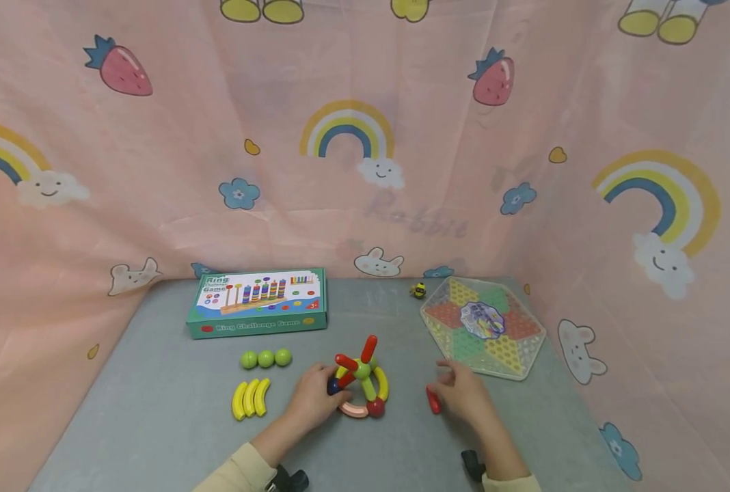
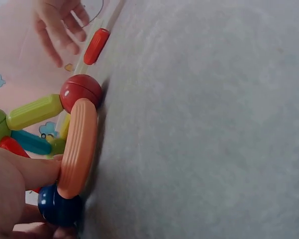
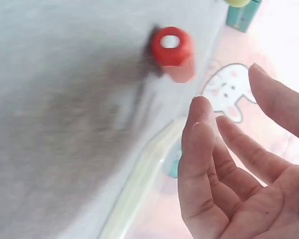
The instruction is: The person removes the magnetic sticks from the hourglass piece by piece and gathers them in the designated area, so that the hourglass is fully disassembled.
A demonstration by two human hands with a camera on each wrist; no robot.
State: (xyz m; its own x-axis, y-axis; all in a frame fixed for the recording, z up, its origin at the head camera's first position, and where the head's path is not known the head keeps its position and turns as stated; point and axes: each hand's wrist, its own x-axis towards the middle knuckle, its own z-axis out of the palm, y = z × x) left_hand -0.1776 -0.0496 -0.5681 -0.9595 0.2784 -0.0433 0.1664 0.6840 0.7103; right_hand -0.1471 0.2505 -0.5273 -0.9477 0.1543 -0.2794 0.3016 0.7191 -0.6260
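Note:
A structure of magnetic sticks and balls (image 1: 363, 371) stands on the table, with a green ball in its middle and red sticks pointing up from it. My left hand (image 1: 314, 395) grips its left side at the dark blue ball (image 2: 59, 205). In the left wrist view, the thumb presses near the lower end of the curved orange stick (image 2: 79, 149), and other fingers lie partly hidden behind the ball. My right hand (image 1: 465, 391) is just right of a loose red stick (image 1: 433, 400), its fingers apart. A gap shows between them and the stick (image 3: 174, 52) in the right wrist view.
Left of the structure lie several curved yellow sticks (image 1: 250, 398) and a row of green balls (image 1: 266, 358). A Ring Challenge Game box (image 1: 257, 328) lies behind them. At the back right are a star-patterned game board (image 1: 506, 369) and a small bee figure (image 1: 418, 291).

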